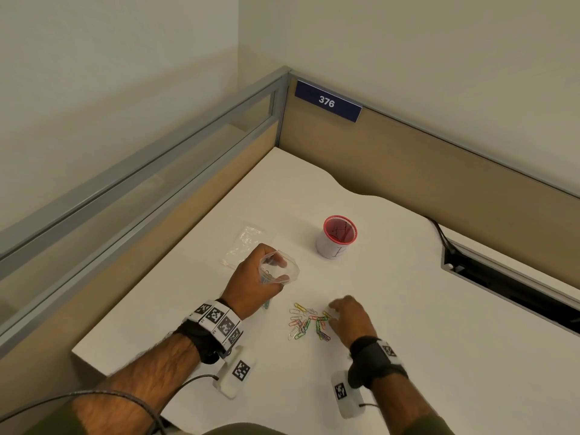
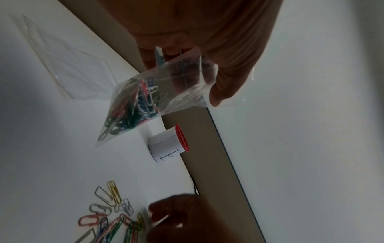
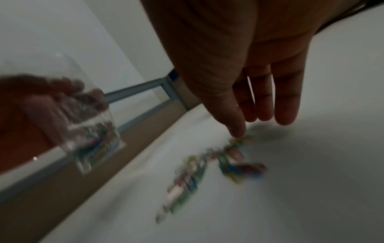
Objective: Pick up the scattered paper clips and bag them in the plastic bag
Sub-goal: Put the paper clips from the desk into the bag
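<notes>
My left hand grips a clear plastic bag by its mouth and holds it off the white table; several coloured paper clips lie in its lower corner. A loose heap of coloured paper clips lies on the table to the right of that hand. My right hand hovers at the heap's right edge, fingers straight and pointing down, with nothing seen in them. That view is blurred. The bag shows there at the left.
A white cup with a red rim stands behind the heap. A second, flat clear bag lies on the table behind my left hand. Partition walls close the desk's back and left. A cable slot opens at right.
</notes>
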